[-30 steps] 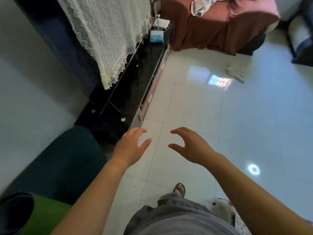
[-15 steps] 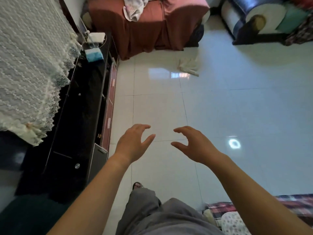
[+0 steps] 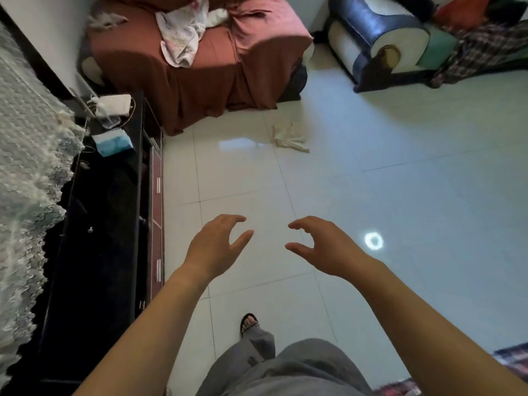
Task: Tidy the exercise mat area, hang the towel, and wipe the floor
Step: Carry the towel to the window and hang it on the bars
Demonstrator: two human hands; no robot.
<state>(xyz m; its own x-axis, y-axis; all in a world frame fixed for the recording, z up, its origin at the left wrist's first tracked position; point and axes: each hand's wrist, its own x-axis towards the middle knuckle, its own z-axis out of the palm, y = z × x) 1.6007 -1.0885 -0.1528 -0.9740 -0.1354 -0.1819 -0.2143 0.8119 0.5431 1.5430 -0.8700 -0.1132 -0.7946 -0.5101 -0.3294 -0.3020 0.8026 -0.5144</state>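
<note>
Left hand (image 3: 213,247), right hand (image 3: 324,247) outstretched, fingers curled, empty.

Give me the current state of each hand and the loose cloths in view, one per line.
left hand: open, empty, held above the floor
right hand: open, empty, fingers curled
cream cloth: crumpled on the floor tiles, untouched
white floral cloth: heaped on the red-covered sofa
</note>
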